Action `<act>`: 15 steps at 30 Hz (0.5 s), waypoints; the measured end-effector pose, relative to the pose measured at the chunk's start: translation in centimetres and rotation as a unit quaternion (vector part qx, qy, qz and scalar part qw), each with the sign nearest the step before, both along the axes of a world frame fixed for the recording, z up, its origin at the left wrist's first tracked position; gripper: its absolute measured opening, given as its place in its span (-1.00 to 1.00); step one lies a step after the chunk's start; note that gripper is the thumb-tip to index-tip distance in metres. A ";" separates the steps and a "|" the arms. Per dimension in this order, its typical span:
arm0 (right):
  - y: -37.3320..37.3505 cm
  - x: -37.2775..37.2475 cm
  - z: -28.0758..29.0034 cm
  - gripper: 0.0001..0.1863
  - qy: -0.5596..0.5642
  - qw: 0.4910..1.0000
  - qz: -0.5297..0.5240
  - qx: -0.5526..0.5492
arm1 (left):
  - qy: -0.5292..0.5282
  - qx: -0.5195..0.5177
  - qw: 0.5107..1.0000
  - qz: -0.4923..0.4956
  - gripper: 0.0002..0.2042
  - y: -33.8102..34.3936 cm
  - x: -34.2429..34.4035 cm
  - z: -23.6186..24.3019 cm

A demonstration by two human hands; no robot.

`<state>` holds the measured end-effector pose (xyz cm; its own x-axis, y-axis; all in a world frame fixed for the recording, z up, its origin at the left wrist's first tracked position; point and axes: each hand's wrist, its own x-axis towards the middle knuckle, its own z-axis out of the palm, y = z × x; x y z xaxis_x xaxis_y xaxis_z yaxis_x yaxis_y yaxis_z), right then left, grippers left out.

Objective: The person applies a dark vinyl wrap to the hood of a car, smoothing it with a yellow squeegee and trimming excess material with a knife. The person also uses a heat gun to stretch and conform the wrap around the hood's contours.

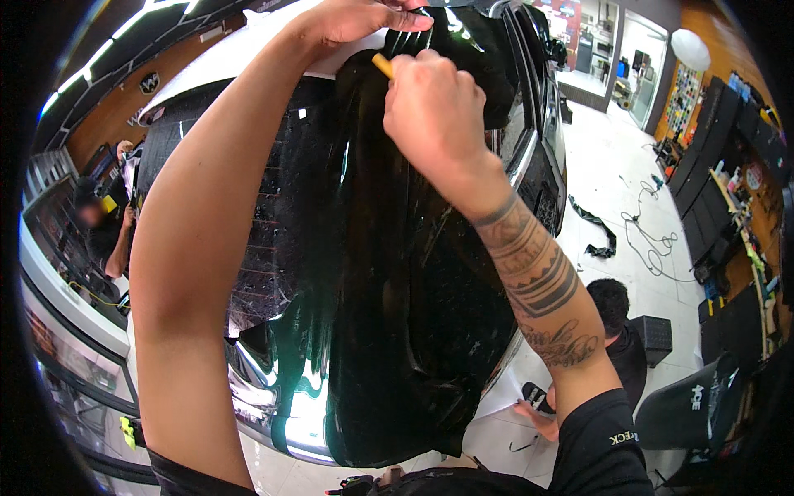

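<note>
A large sheet of glossy dark film (372, 248) drapes over the rear of a car, loose and creased in places. At the top of the view, my left hand (360, 21) is reached far out, its fingers closed on the film's upper edge, where short folds run down from the fingertips. My right hand (438, 116) is closed in a fist just below and to the right, over the film. From it sticks the end of a small yellow tool (382, 66); the rest is hidden in the palm, so its kind cannot be told.
The car's white roof (223, 54) and wet rear window (269, 207) lie left of the film. A crouching person (620, 331) is close by my right arm; another person (103, 223) works at the far left. Cables (653, 240) and a dark film strip (594, 227) lie on the floor.
</note>
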<state>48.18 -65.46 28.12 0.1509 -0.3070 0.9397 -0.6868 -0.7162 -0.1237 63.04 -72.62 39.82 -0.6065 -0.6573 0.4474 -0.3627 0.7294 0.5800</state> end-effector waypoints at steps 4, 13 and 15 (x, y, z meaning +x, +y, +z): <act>-0.8 -0.7 2.1 -0.84 0.020 0.997 -0.012 0.075 | -0.074 -0.020 0.996 0.045 -0.96 -0.3 0.2 0.8; -4.1 -1.8 5.7 -0.65 -0.032 0.963 0.050 0.262 | -0.117 -0.085 0.973 0.177 -0.82 -2.1 -0.3 0.0; -4.8 -1.3 6.3 -0.63 -0.059 0.955 0.069 0.283 | -0.185 -0.133 0.952 0.205 -0.58 -2.2 1.4 1.0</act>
